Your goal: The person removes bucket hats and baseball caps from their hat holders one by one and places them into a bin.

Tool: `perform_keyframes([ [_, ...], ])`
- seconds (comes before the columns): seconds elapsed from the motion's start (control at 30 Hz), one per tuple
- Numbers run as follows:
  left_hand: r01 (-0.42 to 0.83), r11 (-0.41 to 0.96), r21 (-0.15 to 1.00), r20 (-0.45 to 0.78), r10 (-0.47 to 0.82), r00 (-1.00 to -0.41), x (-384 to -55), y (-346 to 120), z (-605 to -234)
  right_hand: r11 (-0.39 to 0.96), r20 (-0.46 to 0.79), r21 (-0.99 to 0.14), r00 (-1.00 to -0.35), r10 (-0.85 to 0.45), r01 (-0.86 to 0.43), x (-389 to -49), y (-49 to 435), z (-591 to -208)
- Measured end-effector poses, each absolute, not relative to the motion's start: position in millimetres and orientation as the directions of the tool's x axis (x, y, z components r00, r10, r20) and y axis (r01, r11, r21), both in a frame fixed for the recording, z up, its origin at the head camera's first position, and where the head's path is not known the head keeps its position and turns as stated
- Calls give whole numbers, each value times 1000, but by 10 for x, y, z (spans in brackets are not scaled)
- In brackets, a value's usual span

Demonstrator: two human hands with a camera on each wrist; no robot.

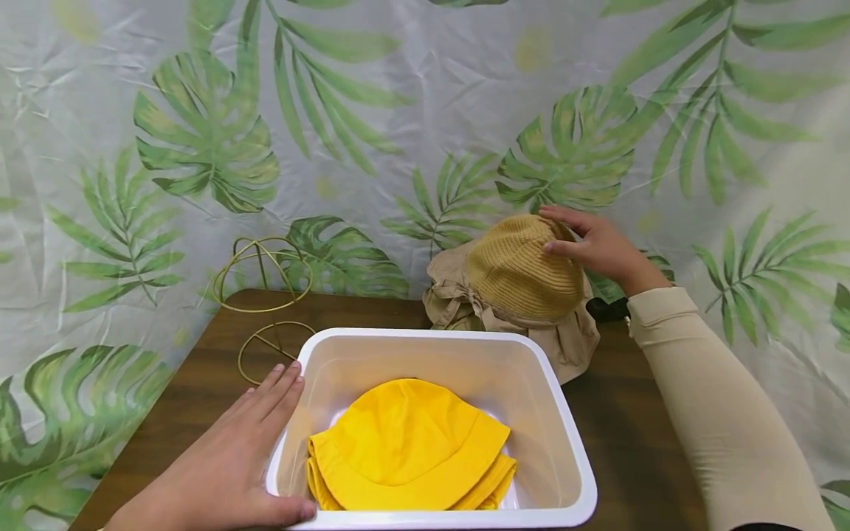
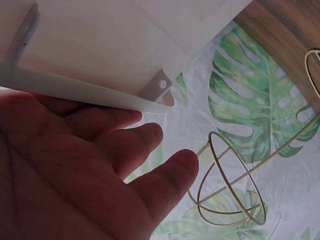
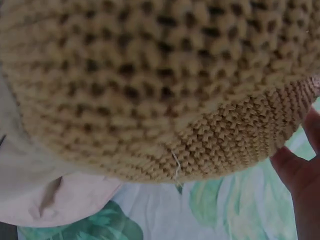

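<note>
A white plastic tub (image 1: 567,435) stands at the front of the table with yellow brimmed hats (image 1: 405,442) stacked inside. My left hand (image 1: 232,450) lies along its left side, fingers extended by the left rim and thumb at the near corner. The left wrist view has those fingers (image 2: 145,140) under the rim's edge. Behind the tub, a mustard knit beanie (image 1: 521,273) sits on a beige fabric hat (image 1: 564,346) with a bow. My right hand (image 1: 594,247) reaches over the beanie's upper right, fingertips and thumb spread against the crown; the ribbed knit (image 3: 150,90) fills most of the right wrist view.
Gold wire stands (image 1: 265,306) with round frames are at the table's back left. The dark wood table (image 1: 192,383) runs up to a leaf-printed cloth backdrop (image 1: 412,110). A black item (image 1: 607,310) lies right of the hats, by the right wrist.
</note>
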State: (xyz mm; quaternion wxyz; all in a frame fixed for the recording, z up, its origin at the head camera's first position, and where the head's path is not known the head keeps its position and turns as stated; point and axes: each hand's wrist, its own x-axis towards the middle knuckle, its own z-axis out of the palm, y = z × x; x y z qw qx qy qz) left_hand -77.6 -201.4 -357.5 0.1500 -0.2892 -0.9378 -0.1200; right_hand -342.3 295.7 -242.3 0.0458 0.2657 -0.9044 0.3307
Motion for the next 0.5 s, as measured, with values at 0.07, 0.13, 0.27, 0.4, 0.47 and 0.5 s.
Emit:
perform_keyframes([
  [0.07, 584, 800, 137, 357, 510, -782, -779, -2013, -3586, 627, 239, -609, -866, -439, -486, -3446, 2948, -2433],
  [0.13, 591, 796, 132, 363, 516, -776, -784, -2012, -3595, 623, 209, -635, -878, -430, -457, -3462, 2941, -2444],
  [0.27, 605, 787, 121, 379, 527, -761, -795, -2015, -3604, 622, 169, -660, -890, -423, -421, -3480, 2926, -2460],
  [0.4, 606, 786, 127, 377, 526, -762, -800, -2026, -3606, 606, 168, -678, -890, -424, -416, -3503, 2912, -2471],
  [0.47, 603, 787, 129, 372, 526, -765, -798, -2025, -3602, 595, 170, -688, -889, -424, -415, -3510, 2919, -2476],
  [0.5, 603, 787, 131, 369, 525, -767, -797, -2023, -3600, 591, 171, -692, -890, -423, -414, -3517, 2923, -2481],
])
